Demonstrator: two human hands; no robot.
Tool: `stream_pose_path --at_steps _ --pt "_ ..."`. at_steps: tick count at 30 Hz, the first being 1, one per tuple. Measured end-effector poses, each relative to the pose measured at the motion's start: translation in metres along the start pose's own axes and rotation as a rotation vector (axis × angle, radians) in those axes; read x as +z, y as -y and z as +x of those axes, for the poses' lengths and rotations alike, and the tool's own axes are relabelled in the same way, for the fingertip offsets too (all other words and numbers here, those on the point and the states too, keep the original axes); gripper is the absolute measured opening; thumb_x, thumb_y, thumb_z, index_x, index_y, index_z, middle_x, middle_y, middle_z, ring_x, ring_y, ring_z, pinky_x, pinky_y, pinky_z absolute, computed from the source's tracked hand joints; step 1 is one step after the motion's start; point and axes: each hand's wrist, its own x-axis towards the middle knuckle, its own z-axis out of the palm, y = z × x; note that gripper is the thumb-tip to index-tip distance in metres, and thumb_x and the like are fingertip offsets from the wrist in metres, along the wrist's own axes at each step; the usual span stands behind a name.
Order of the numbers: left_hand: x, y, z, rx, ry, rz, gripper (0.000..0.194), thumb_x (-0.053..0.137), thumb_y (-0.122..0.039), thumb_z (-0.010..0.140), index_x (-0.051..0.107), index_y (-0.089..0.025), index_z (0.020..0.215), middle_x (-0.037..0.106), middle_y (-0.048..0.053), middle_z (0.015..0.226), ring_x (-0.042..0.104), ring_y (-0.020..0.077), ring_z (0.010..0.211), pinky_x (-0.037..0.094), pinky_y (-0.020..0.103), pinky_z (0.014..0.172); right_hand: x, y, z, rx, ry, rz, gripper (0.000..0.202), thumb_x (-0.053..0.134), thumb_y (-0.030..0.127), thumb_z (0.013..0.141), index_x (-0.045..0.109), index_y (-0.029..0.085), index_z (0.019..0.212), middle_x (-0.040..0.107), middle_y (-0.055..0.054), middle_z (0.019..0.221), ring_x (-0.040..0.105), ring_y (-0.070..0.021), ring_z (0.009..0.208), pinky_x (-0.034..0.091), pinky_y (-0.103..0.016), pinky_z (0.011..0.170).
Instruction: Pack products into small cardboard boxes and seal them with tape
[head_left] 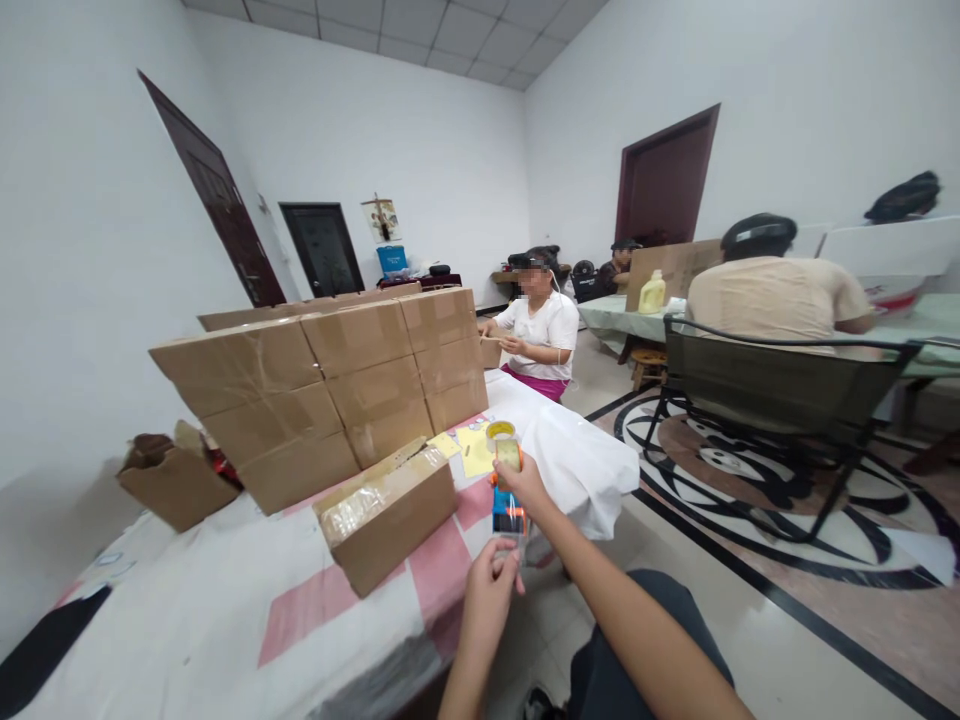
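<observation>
Desk (pixel 225 600): It was covered with a white and pink cloth, and it held all my boxes. The cloth hung loose at the near edge, so I thought a tug could pull things along with it.

Box wall (pixel 330 385): Many brown boxes were stacked in rows at the back of the desk. I judged that a hard bump could push the top ones over.

Small box (pixel 386 510): It lay tilted at the front of the desk, near the edge, wrapped in shiny tape. It sat just beside my hands. I thought it could slide off if I knocked it.

Open box (pixel 172 480): It sat at the far left, well apart from my hands.

Tape gun (pixel 508 500): It was blue and orange, with a roll of clear tape on top. I held it up past the desk edge, over the floor. If I let go, it could have dropped and cracked, I guessed.

Right hand (pixel 525 482): My fingers were pressed around the top of the tape gun, by the roll.

Left hand (pixel 491 590): It pinched the loose tape end below the gun. I thought the sticky tape could twist and stick to itself or to my fingers.

Yellow papers (pixel 472 450): They lay flat behind the gun.
</observation>
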Motion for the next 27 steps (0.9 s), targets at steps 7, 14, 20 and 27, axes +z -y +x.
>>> stream_pose_path --at_steps 7,14,20,27 --pt "-0.019 0.008 -0.001 0.076 -0.066 0.040 0.055 0.059 -0.072 0.079 0.061 -0.017 0.076 0.052 -0.001 0.052 0.041 0.0118 0.048 0.029 0.024 0.051 0.010 0.014 -0.017 -0.028 0.052 0.034 0.042 0.079 0.050 0.068 0.061 0.016 0.083 0.071 -0.004 0.072 0.067 -0.0158 0.063 0.055 -0.027 0.062" --pt "-0.035 0.008 -0.010 0.177 -0.114 0.144 0.050 0.051 -0.064 0.088 0.058 -0.018 0.070 0.059 0.001 0.063 0.055 0.0177 0.064 0.039 0.027 0.063 0.029 0.018 -0.026 0.077 0.118 0.206 0.049 0.082 0.054 0.069 0.059 0.017 0.089 0.069 0.000 0.064 0.064 -0.0149 0.050 0.055 -0.027 0.052" --pt "-0.040 -0.002 -0.022 0.200 -0.117 0.301 0.043 0.046 -0.051 0.092 0.059 -0.019 0.067 0.064 0.002 0.064 0.058 0.0191 0.064 0.038 0.028 0.063 0.033 0.012 -0.028 0.183 0.188 0.354 0.042 0.081 0.050 0.072 0.059 0.018 0.089 0.068 0.001 0.063 0.065 -0.0154 0.049 0.056 -0.027 0.052" --pt "-0.039 0.007 -0.034 0.190 -0.120 0.478 0.035 0.046 -0.043 0.093 0.072 -0.021 0.096 0.074 0.007 0.085 0.066 0.0248 0.078 0.043 0.033 0.073 0.019 0.014 -0.021 0.279 0.200 0.333 0.040 0.080 0.051 0.071 0.062 0.019 0.086 0.068 0.000 0.065 0.067 -0.0177 0.058 0.058 -0.029 0.058"
